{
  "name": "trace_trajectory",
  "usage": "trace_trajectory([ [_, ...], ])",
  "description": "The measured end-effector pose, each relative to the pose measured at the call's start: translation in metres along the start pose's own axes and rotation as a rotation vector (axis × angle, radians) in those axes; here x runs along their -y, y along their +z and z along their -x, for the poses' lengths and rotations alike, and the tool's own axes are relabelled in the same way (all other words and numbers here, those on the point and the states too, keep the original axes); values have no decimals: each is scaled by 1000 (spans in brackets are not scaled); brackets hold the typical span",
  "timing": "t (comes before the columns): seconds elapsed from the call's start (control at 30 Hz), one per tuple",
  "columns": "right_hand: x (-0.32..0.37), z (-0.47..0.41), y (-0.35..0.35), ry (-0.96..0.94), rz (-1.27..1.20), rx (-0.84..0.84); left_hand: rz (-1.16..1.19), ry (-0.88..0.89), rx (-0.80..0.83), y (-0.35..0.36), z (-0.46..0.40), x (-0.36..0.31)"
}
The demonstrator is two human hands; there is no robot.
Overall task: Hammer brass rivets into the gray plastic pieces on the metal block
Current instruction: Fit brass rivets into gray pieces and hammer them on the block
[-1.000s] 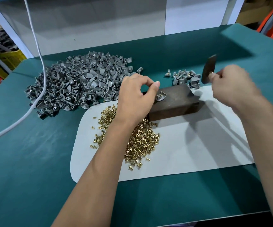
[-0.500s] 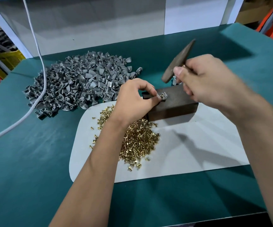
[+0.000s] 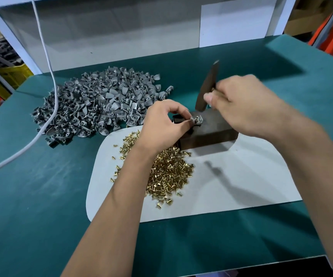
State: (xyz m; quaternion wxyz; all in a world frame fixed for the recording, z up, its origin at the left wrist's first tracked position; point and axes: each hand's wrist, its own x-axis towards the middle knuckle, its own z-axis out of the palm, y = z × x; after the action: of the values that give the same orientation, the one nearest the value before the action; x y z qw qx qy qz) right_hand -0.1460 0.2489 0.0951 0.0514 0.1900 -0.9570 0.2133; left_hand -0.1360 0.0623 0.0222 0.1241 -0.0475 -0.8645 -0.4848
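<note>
- Head view: at the far left, a white cable [image 3: 47,62] comes down from above and crosses the green table [image 3: 41,196] toward the left edge.
- Just right of the cable, a large heap of gray plastic pieces [image 3: 99,104] lies on the table; the cable passes over its left side.
- In front of the heap starts a white mat [image 3: 231,188], and a pile of brass rivets [image 3: 167,172] lies on its left part.
- The left hand [image 3: 161,124] reaches over the rivets. Its thumb and forefinger are curled and pinch one gray plastic piece [image 3: 197,120], which sits on the top of the metal block [image 3: 211,132] near the block's left end. A small rivet stands upright in this piece.
- The metal block is dark and rests on the far part of the mat.
- The right hand [image 3: 247,108] is clenched around the hammer [image 3: 207,86]; the handle is mostly hidden in the fist. The dark hammer head is tilted, and its lower end is just above the block, near the held piece, not touching it.
</note>
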Motion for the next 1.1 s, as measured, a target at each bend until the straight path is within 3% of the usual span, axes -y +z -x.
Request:
trace_trajectory([
  [0.1, 2, 1, -3, -21, -80, -210, -16, -3, 5, 0, -1, 2],
  [0.13, 4, 3, 0, -15, -54, -199, -13, -8, 4, 0, -2, 2],
  [0.23, 8, 6, 17, 48, 113, 82, 19, -24, 7, 1, -2, 3],
  [0.3, 8, 3, 8, 74, 159, 149, 7, -29, -1, 0, -2, 2],
  [0.47, 9, 1, -3, 49, 16, -178, -41, -22, 6, -1, -2, 1],
  [0.57, 10, 7, 15, 111, 106, 83, -29, -16, -14, -1, -2, 3],
  [0.63, 8, 6, 10, 137, 141, 156, -27, -8, -25, 0, -1, 3],
  [0.7, 7, 5, 0, 134, 112, 78, -30, -11, -23, 0, -1, 3],
  [0.8, 11, 5, -1, 80, -30, -204, -50, -10, -6, -1, -2, 4],
  [0.9, 16, 7, 13, 87, 119, 93, -10, -12, 1, -2, -2, 3],
  [0.97, 16, 4, 9, 124, 163, 162, 0, -15, 4, -2, -1, 2],
  [1.03, 13, 2, 4, 106, 112, 69, 0, -28, 13, -2, -1, 2],
  [1.1, 14, 4, 4, 84, 10, -135, -9, -31, 3, -2, -2, 4],
])
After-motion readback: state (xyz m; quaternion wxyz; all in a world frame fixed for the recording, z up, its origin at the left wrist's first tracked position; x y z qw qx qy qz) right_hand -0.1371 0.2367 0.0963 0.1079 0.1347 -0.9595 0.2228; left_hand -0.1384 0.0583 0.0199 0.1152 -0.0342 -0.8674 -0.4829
